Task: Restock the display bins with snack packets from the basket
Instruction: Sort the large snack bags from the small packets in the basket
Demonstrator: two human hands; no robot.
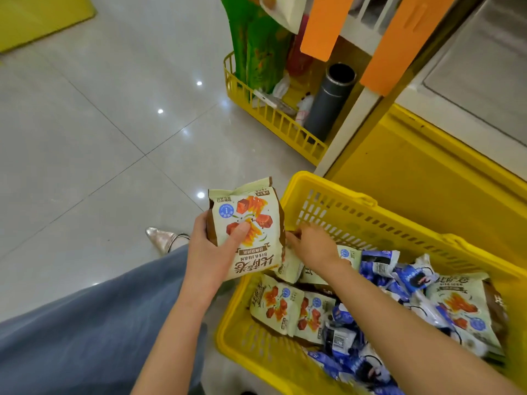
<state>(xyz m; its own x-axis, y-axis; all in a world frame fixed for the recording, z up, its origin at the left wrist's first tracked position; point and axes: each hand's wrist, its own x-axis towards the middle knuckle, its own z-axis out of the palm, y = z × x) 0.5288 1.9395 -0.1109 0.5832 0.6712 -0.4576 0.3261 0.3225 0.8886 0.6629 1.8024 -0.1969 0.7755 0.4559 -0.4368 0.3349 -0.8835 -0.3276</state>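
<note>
A cream snack packet (248,223) printed with red cubes is out of the basket, held upright over the floor just left of the basket's corner. The left hand (211,252) grips it, thumb across the front. The right hand (313,246) reaches into the yellow basket (356,201) onto another cream packet; its fingertips are blurred, so I cannot tell whether it has hold.

This looks like the gathering step. Next, a firm pinch on the second packet, then a lift up to the bins, which are out of view.

The basket holds more cream packets (285,309) mixed with blue-and-white packets (379,263). Beyond, a low yellow tray (273,115) holds green bags (256,58) and a grey flask (330,101).
</note>
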